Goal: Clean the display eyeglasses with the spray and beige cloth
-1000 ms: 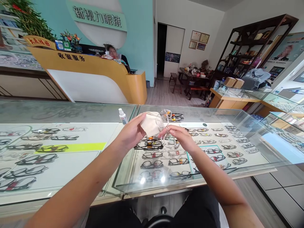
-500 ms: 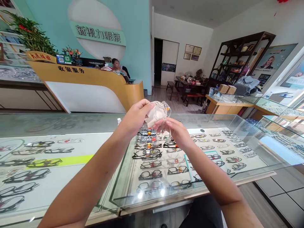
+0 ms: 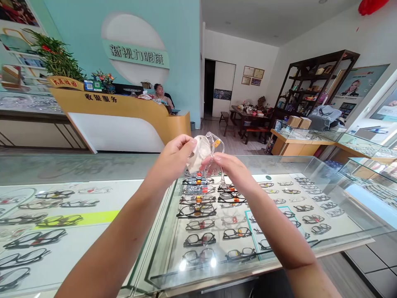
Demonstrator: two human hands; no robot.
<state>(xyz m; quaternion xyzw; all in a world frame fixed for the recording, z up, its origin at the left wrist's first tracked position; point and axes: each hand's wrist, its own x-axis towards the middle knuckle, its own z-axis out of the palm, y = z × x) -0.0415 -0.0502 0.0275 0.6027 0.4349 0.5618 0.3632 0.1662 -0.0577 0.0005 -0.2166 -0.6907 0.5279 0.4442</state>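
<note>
Above the glass display case (image 3: 173, 248), my right hand (image 3: 228, 167) pinches a pair of clear-framed eyeglasses (image 3: 218, 142) near the bridge. The frame is turned on end, one lens above the other, with an orange-yellow sticker on the upper lens. My left hand (image 3: 176, 159) grips a cream-white cleaning cloth (image 3: 199, 154), its thumb pressed on top and its other fingers partly hidden. The cloth lies close against the left side of the eyeglasses; I cannot tell whether it touches the lens. Rows of dark eyeglasses (image 3: 197, 211) lie under the glass below my hands.
A second glass case (image 3: 93, 236) with more frames adjoins at the left. Beyond stands a yellow-and-white counter (image 3: 124, 107) with a seated person (image 3: 161, 95) behind it. A wooden table with benches (image 3: 251, 114) and glass-topped cabinets (image 3: 297, 138) are at the back right.
The cloth has shifted slightly left and opened out from the lens, showing more of the clear frame. Both hands stay close together; the whole view has moved a little.
</note>
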